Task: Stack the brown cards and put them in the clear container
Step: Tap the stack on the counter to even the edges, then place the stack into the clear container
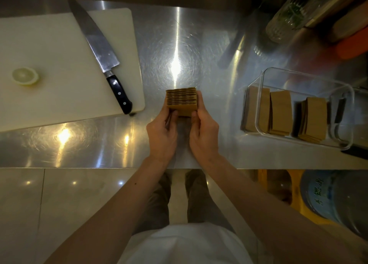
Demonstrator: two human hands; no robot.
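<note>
A squared-up stack of brown cards (pixel 181 101) stands on edge at the middle of the steel table. My left hand (pixel 162 135) grips its left side and my right hand (pixel 204 133) grips its right side, thumbs on the near face. To the right sits the clear container (pixel 264 78), a rectangular box. Inside it stand three groups of brown cards (pixel 280 113), upright and leaning slightly.
A white cutting board (pixel 59 68) lies at the left with a large black-handled knife (pixel 99 50) and a lemon half (pixel 25 76) on it. A glass (pixel 286 18) and other items crowd the back right corner. The table's front edge (pixel 99 168) runs just behind my wrists.
</note>
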